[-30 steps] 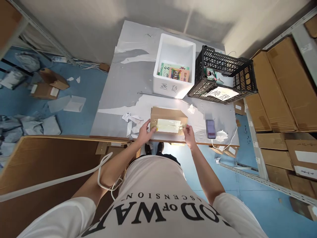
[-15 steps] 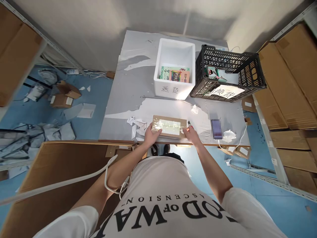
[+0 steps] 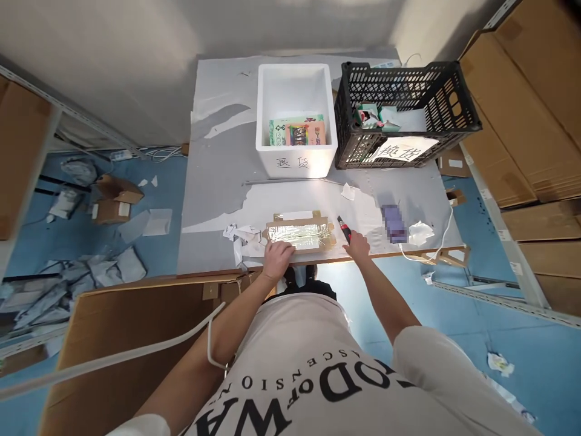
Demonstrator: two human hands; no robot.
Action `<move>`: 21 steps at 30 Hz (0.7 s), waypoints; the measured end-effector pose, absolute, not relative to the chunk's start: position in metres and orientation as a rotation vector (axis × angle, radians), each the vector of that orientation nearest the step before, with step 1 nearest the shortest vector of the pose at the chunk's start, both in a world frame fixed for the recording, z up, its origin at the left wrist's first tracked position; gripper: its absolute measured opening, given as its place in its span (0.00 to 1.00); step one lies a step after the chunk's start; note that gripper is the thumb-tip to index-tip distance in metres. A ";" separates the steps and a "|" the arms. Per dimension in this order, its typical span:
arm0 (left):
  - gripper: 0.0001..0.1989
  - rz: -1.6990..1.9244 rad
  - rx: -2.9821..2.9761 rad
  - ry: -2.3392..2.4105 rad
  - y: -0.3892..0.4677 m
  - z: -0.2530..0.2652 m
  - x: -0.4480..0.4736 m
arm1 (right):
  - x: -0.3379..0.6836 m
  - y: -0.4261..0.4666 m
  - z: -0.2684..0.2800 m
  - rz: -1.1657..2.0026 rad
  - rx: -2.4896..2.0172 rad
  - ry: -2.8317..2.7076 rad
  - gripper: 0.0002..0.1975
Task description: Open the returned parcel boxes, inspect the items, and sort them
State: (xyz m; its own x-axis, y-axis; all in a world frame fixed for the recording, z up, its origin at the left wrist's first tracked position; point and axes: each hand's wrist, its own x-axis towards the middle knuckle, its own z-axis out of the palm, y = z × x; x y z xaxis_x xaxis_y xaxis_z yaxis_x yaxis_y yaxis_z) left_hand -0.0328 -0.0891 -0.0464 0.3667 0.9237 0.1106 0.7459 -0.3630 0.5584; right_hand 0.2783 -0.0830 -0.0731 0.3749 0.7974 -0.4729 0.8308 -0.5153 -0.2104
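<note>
A small cardboard box (image 3: 299, 235) lies flat near the table's front edge, its top covered with shiny clear tape over a pale label. Flaps or tape ends stick out at its back and sides. At the box's near left part, my left hand (image 3: 278, 257) grips it with the fingers bent over the top. To the right, apart from the box, my right hand (image 3: 357, 246) is closed around a red and black utility knife (image 3: 345, 230) that points up and to the left. Crumpled white paper (image 3: 245, 235) lies just left of the box.
Behind stand a white foam bin (image 3: 295, 158) with colourful packets and a black plastic crate (image 3: 408, 145) with small boxes. A purple phone-like object (image 3: 393, 224), cable and paper scrap (image 3: 420, 232) lie at right. A large open carton (image 3: 136, 339) stands at lower left.
Both hands were at the box's ends; now my right hand has moved right, off the box, with the knife showing more. The box's flaps or tape ends have come into sight.
</note>
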 end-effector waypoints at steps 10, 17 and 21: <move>0.27 0.352 2.560 1.248 -0.110 -0.059 -0.037 | 0.273 -0.065 -0.004 -0.781 2.294 2.291 0.29; 0.29 0.331 2.585 1.240 -0.108 -0.063 -0.036 | 0.192 -0.026 0.047 -0.655 1.124 2.636 0.31; 0.31 0.370 2.568 1.230 -0.109 -0.067 -0.035 | 0.178 -0.011 0.041 -0.541 0.943 2.606 0.34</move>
